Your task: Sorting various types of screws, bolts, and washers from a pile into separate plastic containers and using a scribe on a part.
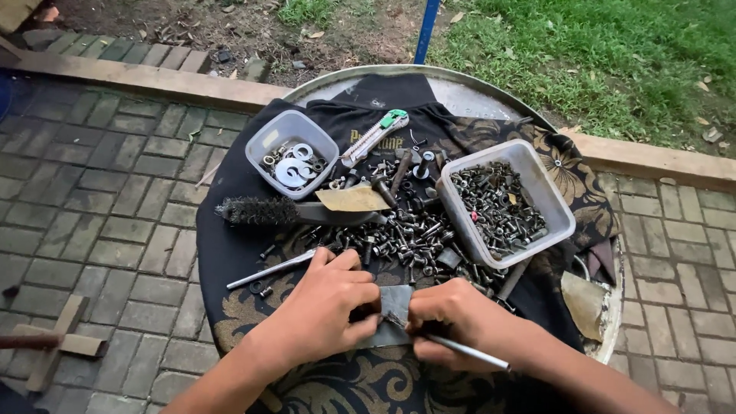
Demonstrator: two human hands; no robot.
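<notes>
My left hand point(326, 307) grips the left side of a small grey metal plate point(392, 300) lying on the dark patterned cloth point(230, 253). My right hand point(452, 318) holds a thin metal rod point(468, 350) like a pen, its tip against the plate between the two hands. Just beyond my hands lies a heap of loose bolts and nuts point(406, 234).
A round metal table point(613, 322) carries the cloth. On it are a tub of washers point(291, 153), a larger tub of screws point(502, 203), a wire brush point(264, 211), a utility knife point(376, 136) and a long rod point(272, 270). Brick paving surrounds the table; a wooden cross point(57, 345) lies at left.
</notes>
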